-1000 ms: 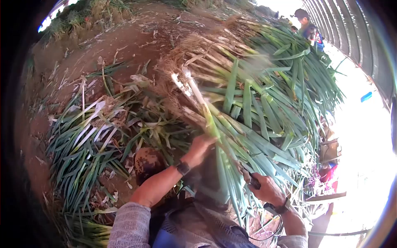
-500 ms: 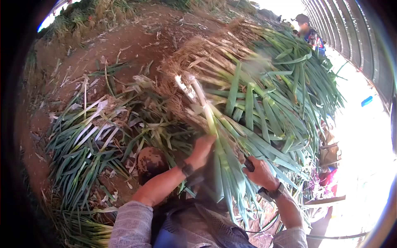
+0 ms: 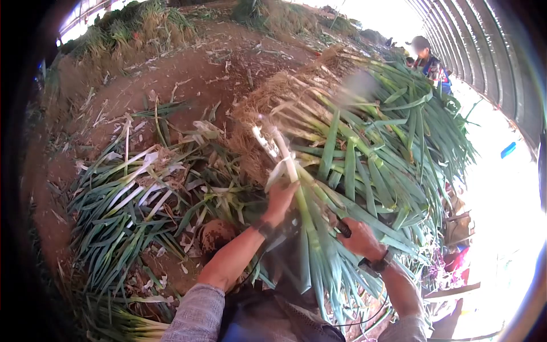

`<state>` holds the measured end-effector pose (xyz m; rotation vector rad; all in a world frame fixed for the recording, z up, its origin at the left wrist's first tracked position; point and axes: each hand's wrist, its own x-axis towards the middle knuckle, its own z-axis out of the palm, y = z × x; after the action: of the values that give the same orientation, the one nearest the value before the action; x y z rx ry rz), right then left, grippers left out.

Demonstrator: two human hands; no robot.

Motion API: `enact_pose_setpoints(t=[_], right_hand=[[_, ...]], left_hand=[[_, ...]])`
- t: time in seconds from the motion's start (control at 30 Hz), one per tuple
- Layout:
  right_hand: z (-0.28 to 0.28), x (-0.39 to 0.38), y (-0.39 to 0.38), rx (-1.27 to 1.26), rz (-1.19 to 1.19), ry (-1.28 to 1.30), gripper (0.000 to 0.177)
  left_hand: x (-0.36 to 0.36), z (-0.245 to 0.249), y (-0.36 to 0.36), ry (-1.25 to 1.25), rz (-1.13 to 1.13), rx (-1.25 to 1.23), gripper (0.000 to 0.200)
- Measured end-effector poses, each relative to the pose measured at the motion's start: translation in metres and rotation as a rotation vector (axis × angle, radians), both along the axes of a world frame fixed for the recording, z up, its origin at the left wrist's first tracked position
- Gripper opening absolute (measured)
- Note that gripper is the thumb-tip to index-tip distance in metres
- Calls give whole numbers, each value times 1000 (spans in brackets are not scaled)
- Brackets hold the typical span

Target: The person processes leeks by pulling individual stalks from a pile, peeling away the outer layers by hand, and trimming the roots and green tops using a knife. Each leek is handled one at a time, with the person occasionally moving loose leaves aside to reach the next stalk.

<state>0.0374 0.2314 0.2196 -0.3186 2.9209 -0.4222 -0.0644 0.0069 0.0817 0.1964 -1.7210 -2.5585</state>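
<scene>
head view: a soil floor (image 3: 188, 100) littered with plant scraps, two bare hands at work at its near edge.

item, leek (image 3: 288, 161): one, long, white shaft upward, green leaves fanning down toward the wearer; lies aslant over the near-left edge of the leek heap (image 3: 393, 165), just beside a second pale stalk (image 3: 264, 141).

item, left hand (image 3: 280, 199): narrow, fingers closed at the leek's shaft where white passes into green; a loose pale strip (image 3: 277, 171) of outer skin at the fingertips. dark wristband (image 3: 266, 229) worn.

item, right hand (image 3: 361, 239): closed round a black handle (image 3: 343, 229), right of the leek's leaves; the tool's working end is too blurred to tell. dark watch (image 3: 377, 263) worn.

item, leek heap: large, roots to the left, leaves to the right, along the floor's right edge.

item, cleaned-looking leeks (image 3: 122, 199): loose group, white shafts showing, toward the floor's left edge.

item, green bundle (image 3: 134, 326): near-left corner of the floor.

item, brown rounded object (image 3: 216, 233): mottled, near the left forearm; kind cannot be told.

item, another person (image 3: 434, 69): beyond the heap's far-right corner, beside a ribbed wall (image 3: 484, 57).
</scene>
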Motion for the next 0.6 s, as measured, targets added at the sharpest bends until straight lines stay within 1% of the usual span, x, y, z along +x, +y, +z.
enact_pose_setpoints(t=[0.07,0.1,0.17,0.2,0.23,0.3,0.33,0.4,0.43,0.47,0.53,0.57,0.6], right_hand=[[-1,-4,-4,-44,-1,-15,33],[2,-10,-8,0,-17,-46,34],[4,-21,-17,-11,4,-38,34],[5,-27,-20,-16,30,-36,34],[1,-36,-21,-20,32,-33,34],[-6,-50,-24,-48,78,80,33],[-4,-52,-26,-51,78,83,33],[2,-57,-31,-46,91,81,32],[4,-60,-32,-49,90,82,32],[6,-62,-33,-41,53,80,31],[8,-58,-29,-34,9,78,29],[9,-53,-27,-52,36,83,30],[9,-49,-25,-70,64,89,31]], left_hand=[[-8,-8,1,58,-43,6,27],[-5,-4,1,63,-45,2,27],[8,13,-1,-9,-57,62,26],[11,16,-1,-5,-54,58,26],[13,18,-2,-20,-89,16,24],[20,19,-2,-24,-170,-57,21],[23,19,-2,-21,-169,-60,21],[31,22,-2,-136,-349,16,21],[38,21,2,-132,-347,71,19],[42,18,2,-132,-351,68,19],[46,12,2,-159,-443,148,19],[45,9,1,-160,-445,146,19],[44,6,-1,-138,-457,205,18]])
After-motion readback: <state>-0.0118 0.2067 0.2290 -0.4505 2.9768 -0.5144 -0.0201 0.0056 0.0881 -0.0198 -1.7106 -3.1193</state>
